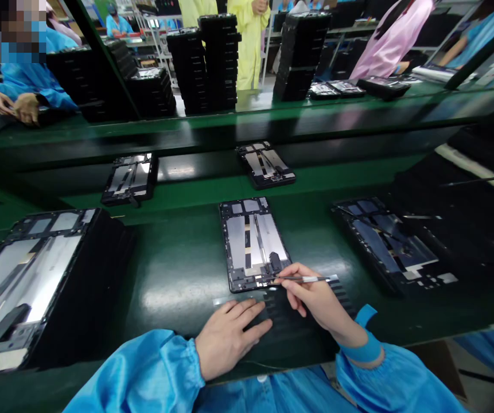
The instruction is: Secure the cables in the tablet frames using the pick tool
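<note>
A dark tablet housing (pixel 251 244) lies open on the green belt, showing silver metal panels and black strips. My right hand (pixel 315 298) pinches slim metal tweezers (pixel 307 279), whose tip rests at the housing's near edge. My left hand (pixel 229 338) lies flat with nothing in its grip, its fingers on a black ribbed strip (pixel 292 310) just below the housing. A narrow clear film (pixel 233 300) lies beside the fingertips of my left hand. Both my sleeves are blue.
More open tablet housings lie on the belt, at left (pixel 27 275), right (pixel 384 246) and farther ahead (pixel 129 179). Black stacked trays (pixel 203 63) stand beyond a raised green rail (pixel 229 123). A co-worker's hands (pixel 14 104) rest at upper left, and gowned people stand behind.
</note>
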`<state>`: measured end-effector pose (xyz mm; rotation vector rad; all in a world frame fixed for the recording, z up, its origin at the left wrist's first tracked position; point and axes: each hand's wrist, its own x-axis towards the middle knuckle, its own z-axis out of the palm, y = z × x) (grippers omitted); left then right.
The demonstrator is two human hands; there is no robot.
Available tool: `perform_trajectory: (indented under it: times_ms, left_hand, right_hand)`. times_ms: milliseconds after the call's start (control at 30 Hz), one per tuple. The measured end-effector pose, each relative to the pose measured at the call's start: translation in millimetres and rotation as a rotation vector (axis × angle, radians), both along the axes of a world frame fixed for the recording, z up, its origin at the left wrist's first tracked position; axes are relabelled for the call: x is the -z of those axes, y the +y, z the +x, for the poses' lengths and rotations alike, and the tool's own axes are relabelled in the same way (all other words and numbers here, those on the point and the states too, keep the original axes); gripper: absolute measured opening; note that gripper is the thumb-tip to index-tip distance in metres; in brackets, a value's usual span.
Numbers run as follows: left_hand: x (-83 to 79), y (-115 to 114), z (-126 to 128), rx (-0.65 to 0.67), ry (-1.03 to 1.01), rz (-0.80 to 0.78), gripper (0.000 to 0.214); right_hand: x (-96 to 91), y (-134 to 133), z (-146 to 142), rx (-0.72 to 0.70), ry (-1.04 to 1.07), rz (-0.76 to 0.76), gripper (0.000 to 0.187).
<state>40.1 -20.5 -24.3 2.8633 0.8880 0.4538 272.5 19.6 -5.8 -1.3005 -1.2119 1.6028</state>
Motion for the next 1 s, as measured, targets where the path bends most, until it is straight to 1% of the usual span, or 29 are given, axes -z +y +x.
perform_trajectory:
  times_ms: [67, 133, 200, 267, 333, 400, 467, 533, 600, 700, 800, 900, 1000]
  left_hand:
    - [-3.9, -2, -5, 0.017, 0.047, -0.06, 0.031]
    - [-10.3, -4, -15, 0.043, 0.044, -0.107, 0.03]
    - [-16.3, -7, -27, 0.058, 0.025, -0.142, 0.028]
    - [-19.0, -10, -33, 0.074, 0.002, -0.166, 0.025]
    - [-17.0, -12, -33, 0.06, -0.027, -0.146, 0.025]
    - [-11.7, -12, -29, 0.023, -0.041, -0.091, 0.026]
    - [-6.1, -11, -26, -0.006, -0.029, -0.041, 0.027]
    - [-2.1, -10, -24, 0.005, -0.023, -0.02, 0.026]
    - [-0.2, -10, -25, 0.02, -0.034, -0.003, 0.025]
    - [-0.1, -11, -26, 0.029, -0.043, 0.005, 0.026]
    - [-0.2, -11, -27, 0.026, -0.042, -0.008, 0.027]
    - [0.6, -10, -26, 0.018, -0.051, -0.015, 0.026]
    - [1.4, -11, -26, 0.02, -0.059, -0.019, 0.026]
  right_hand:
    - [2.7, -2, 7, 0.048, 0.013, -0.02, 0.026]
    - [6.0, -5, 10, 0.048, 0.004, -0.026, 0.027]
    - [8.8, -7, 10, -0.006, -0.022, -0.024, 0.029]
    - [9.3, -9, 6, -0.095, -0.059, -0.007, 0.029]
    - [6.6, -10, 1, -0.183, -0.115, 0.031, 0.027]
    - [1.9, -9, -6, -0.253, -0.194, 0.099, 0.022]
    - [-2.9, -7, -12, -0.295, -0.293, 0.195, 0.016]
    - [-6.4, -5, -17, -0.317, -0.391, 0.293, 0.012]
    - [-7.9, -4, -20, -0.346, -0.465, 0.354, 0.011]
    - [-7.9, -3, -23, -0.412, -0.488, 0.372, 0.012]
    - [-6.6, -2, -27, -0.445, -0.474, 0.369, 0.011]
    - [-3.5, -3, -31, -0.449, -0.473, 0.344, 0.01]
    - [0.9, -6, -30, -0.412, -0.438, 0.334, 0.013]
